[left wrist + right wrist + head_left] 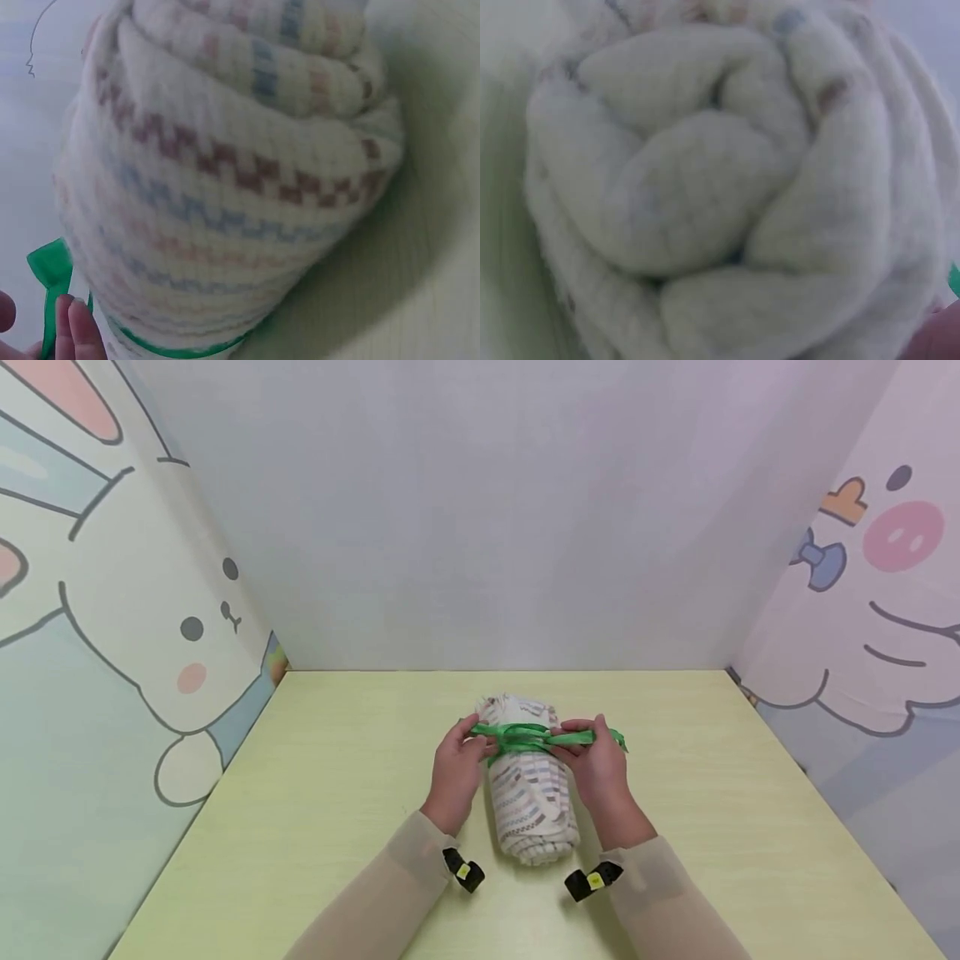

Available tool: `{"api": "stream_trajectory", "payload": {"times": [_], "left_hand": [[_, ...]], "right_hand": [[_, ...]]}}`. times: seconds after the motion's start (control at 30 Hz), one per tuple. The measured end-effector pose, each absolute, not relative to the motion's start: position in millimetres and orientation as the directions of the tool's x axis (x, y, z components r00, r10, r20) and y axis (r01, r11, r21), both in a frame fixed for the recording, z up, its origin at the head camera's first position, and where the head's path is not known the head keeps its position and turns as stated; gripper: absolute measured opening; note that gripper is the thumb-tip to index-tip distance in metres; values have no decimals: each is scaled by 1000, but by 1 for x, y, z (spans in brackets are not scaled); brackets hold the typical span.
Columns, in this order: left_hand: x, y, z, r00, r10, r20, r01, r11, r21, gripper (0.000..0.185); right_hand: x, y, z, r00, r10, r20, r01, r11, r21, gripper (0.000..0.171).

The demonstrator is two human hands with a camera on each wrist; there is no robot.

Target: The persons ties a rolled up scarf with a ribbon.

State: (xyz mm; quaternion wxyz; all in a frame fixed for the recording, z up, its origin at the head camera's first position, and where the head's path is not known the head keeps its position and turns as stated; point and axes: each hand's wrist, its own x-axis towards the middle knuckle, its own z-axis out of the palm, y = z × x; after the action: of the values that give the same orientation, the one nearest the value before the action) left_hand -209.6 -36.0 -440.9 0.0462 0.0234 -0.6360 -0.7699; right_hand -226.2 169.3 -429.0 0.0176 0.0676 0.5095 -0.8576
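Observation:
A rolled cloth, like a towel [531,802], lies lengthwise on the table, white with bands of small coloured checks. Round its upper part runs a green ribbon [522,737], looped on top. At the roll's left side my left hand [455,772] pinches a loop of that ribbon. My right hand [602,777] pinches the ribbon on the other side, and a loose end sticks out past the fingers. The left wrist view has my fingers [84,330] beside the ribbon [51,266]. In the right wrist view the towel's coiled end [697,187] hides nearly all of the hand.
The pale yellow-green table [337,777] extends around the roll. A plain light curtain [480,527] stands behind, with cartoon-printed cloth walls on the left [135,610] and right [862,635]. Each sleeve cuff carries a small black camera.

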Motion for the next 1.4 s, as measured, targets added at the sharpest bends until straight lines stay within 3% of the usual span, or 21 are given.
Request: {"api": "stream_trajectory", "payload": {"times": [0.23,0.67,1.13,1.4], "left_hand": [[-205,-49,-447,-980,-193,39,88,-250,964,43],[-203,-80,-456,-960,-278,16,85,-239,967,43],[-196,-119,-450,-943,-333,-19,30,-140,990,46],[-190,-133,-450,-949,-310,-54,-8,-148,989,47]], "right_hand": [[-227,181,-433,-989,37,-144,98,-565,-819,56],[-233,206,-437,-986,54,-157,88,-632,-770,58],[-235,233,-434,-975,102,-195,79,-665,-743,59],[-236,242,-440,-977,98,-188,76,-667,-741,59]]}}
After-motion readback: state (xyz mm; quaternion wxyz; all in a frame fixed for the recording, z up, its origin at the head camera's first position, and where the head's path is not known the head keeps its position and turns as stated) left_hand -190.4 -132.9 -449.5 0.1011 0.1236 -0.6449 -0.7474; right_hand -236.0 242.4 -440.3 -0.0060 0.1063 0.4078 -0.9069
